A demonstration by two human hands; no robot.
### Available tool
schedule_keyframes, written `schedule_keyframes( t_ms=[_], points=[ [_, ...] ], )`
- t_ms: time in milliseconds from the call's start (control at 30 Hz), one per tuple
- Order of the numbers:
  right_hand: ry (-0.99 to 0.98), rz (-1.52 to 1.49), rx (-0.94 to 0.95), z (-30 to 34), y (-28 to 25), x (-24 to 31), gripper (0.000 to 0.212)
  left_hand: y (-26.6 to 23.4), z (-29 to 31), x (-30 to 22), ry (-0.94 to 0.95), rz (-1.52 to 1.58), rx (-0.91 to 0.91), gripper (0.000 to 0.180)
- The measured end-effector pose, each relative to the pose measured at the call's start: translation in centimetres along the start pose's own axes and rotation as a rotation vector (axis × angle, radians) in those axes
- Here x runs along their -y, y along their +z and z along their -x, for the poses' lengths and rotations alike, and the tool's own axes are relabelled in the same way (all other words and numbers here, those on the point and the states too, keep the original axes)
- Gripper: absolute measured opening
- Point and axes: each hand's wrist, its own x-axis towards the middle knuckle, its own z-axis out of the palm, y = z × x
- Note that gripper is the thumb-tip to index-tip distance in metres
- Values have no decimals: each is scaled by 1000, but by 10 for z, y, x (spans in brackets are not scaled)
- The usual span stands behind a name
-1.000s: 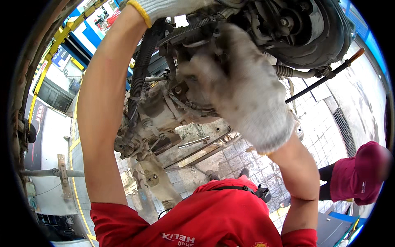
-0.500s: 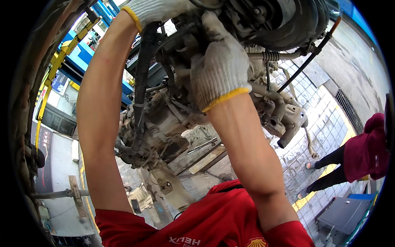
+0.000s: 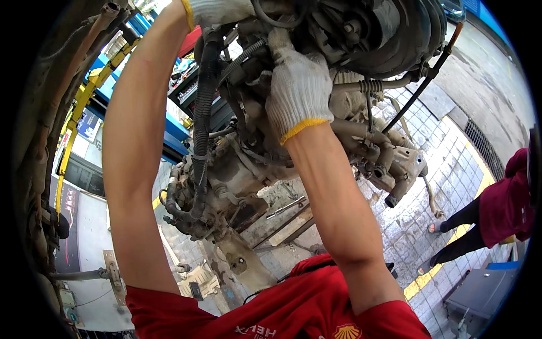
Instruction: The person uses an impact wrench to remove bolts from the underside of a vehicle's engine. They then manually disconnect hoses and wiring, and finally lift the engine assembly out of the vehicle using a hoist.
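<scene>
My left hand (image 3: 223, 11), in a white knit glove with a yellow cuff, reaches in at the top edge beside a dark hose loop (image 3: 282, 20). Its fingers are hidden. In a matching glove, my right hand (image 3: 300, 90) is raised among the hoses of a dirty engine assembly (image 3: 226, 169). One digit points up and the rest look curled inward; what they grip is hidden. A black corrugated conduit (image 3: 201, 130) hangs left of my right hand. Above and to the right of it is a large round dark part (image 3: 389, 39).
A person (image 3: 505, 198) in a maroon top stands at the right, near a grey box (image 3: 480, 291). A black rod (image 3: 420, 85) slants across the upper right. Below the engine lies a metal bar (image 3: 286, 208). Yellow and blue lift posts (image 3: 93, 85) stand at the left.
The view has shifted slightly, so the engine sits a little differently in it. My right hand has turned slightly and still reaches up among the hoses; my left hand stays at the top.
</scene>
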Motion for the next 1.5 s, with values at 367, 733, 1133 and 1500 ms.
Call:
schedule_keyframes(
  t_ms=[367, 733, 1133, 1500],
  points=[
    [-61, 97, 75, -16, 9, 1, 19, 2, -17, 22, 54, 364, 162, 59],
    [-43, -88, -83, -17, 10, -2, 19, -4, -22, 122, -72, 1329, 261, 65],
    [-47, -199, -14, -20, 16, -8, 54, -3, -22, 72, -52, 666, 164, 43],
    [-23, -111, 45, -9, 9, 1, 37, -5, -19, 98, -24, 1570, 175, 34]
  ],
)
